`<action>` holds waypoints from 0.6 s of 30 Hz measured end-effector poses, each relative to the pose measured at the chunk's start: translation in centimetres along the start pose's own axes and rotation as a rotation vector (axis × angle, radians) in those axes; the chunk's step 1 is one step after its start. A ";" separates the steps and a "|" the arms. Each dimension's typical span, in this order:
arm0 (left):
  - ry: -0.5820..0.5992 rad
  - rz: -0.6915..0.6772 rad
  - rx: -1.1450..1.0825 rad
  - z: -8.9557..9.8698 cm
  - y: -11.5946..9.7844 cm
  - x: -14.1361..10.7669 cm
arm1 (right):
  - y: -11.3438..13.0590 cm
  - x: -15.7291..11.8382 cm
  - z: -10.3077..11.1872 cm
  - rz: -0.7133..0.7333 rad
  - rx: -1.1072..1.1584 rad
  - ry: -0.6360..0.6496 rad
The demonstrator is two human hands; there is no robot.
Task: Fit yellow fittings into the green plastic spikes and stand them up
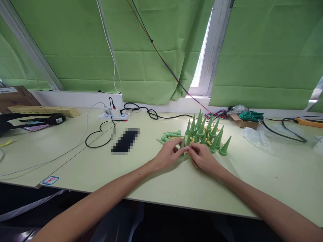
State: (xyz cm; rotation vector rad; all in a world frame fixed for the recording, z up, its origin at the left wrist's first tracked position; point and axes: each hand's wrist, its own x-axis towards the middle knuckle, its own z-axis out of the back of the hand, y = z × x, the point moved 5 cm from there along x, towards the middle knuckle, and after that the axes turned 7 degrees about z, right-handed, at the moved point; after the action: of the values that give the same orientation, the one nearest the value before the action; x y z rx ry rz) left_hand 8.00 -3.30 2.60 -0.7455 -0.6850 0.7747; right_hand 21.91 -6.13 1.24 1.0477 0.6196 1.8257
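Green cone [182,143] sits gripped in my left hand [167,154]. My right hand [203,157] pinches just beside it; I cannot tell on what.

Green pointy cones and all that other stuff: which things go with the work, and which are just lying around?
Seem part of the work:
- green cone in the left hand
- standing cones
- cones on their sides

Seem just lying about:
- power strip
- yellow boxes
- clear plastic
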 end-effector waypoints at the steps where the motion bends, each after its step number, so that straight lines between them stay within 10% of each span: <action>1: -0.003 -0.004 0.009 0.0 0.0 0.0 | 0.0 0.0 -0.1 -0.015 0.017 0.006; 18: -0.118 0.052 -0.087 0.7 0.3 0.4 | 0.3 -0.2 0.7 0.164 -0.093 -0.077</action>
State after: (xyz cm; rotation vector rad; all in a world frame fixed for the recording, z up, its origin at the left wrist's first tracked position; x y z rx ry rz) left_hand 7.56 -2.61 2.88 -0.8036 -0.8123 0.8452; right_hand 22.42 -6.47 1.68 1.1273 0.4088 1.9256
